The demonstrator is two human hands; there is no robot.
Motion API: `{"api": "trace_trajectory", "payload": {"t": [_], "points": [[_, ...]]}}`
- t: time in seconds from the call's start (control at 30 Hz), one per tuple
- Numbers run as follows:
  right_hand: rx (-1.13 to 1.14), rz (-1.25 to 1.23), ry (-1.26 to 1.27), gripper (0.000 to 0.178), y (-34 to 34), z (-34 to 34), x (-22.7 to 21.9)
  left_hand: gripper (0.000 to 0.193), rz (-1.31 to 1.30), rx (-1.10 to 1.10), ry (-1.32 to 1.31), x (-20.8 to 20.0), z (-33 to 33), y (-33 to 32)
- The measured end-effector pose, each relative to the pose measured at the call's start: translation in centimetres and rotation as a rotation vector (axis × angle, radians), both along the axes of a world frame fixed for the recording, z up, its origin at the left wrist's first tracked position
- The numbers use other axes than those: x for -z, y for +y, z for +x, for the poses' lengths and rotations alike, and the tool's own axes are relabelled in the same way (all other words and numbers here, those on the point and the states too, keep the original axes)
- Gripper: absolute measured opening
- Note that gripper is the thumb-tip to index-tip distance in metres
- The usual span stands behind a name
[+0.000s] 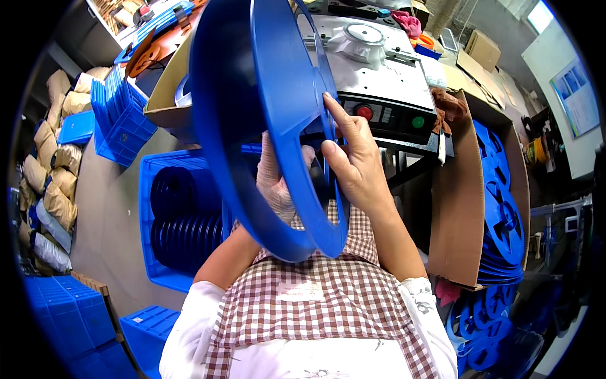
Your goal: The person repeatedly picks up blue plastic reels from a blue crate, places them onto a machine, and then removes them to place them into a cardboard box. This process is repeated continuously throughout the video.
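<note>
Tilted up before me is a large blue plastic reel [278,69], its two round flanges nearly edge-on. My left hand [274,183] grips it around the middle, seen partly through the openings; the flange hides some of its fingers, which look wrapped in pale tape or glove fabric. Against the right-hand flange, my bare right hand [361,161] has its thumb and index finger at the edge of an opening, the other fingers curled behind. Beyond the reel stands a machine [379,79] with a white top, a red button and a green button.
On the left, a blue crate [148,218] holds several black reels [183,243]. To the right, an open cardboard box [456,215] contains blue reel flanges [502,196]. Blue crates [69,316] stand at the lower left, and tan sacks [63,174] line the far left.
</note>
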State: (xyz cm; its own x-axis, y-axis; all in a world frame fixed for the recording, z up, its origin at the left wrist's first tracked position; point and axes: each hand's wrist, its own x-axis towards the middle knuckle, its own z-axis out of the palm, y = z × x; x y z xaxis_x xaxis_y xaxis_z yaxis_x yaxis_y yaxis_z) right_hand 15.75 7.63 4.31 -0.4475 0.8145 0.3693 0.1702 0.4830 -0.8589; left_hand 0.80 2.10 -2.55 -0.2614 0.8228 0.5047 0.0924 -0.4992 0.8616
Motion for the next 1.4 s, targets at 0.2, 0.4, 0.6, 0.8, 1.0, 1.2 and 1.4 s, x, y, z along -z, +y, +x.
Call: {"api": "trace_trajectory", "payload": {"t": [0.2,0.4,0.6,0.8,1.0,1.2,1.4], "points": [[-0.021,-0.092,0.122,0.063,-0.2,-0.3,0.6,0.044,-0.102,0.197,-0.308,-4.2,0.9,-1.0],[-0.016,-0.096,0.151,0.066,-0.1,-0.7,1.3,0.042,-0.109,0.213,-0.39,-2.6,1.1,-1.2],[0.023,-0.042,0.12,0.066,-0.5,-0.8,0.6,0.048,-0.001,0.168,-0.371,-2.2,0.9,-0.6],[-0.011,-0.032,0.101,0.066,-0.5,-0.9,0.7,0.051,-0.02,0.158,-0.287,-4.1,0.8,-0.9],[-0.025,-0.061,0.114,0.067,-0.4,-0.8,0.6,0.051,-0.026,0.148,-0.267,-3.4,0.8,-0.6],[-0.038,-0.053,0.138,0.068,-0.3,-0.7,0.8,0.048,-0.021,0.141,-0.243,-3.2,0.8,-0.8],[-0.028,-0.028,0.139,0.068,-0.3,-0.8,0.8,0.046,-0.06,0.152,-0.254,-3.0,0.8,-1.1]]}}
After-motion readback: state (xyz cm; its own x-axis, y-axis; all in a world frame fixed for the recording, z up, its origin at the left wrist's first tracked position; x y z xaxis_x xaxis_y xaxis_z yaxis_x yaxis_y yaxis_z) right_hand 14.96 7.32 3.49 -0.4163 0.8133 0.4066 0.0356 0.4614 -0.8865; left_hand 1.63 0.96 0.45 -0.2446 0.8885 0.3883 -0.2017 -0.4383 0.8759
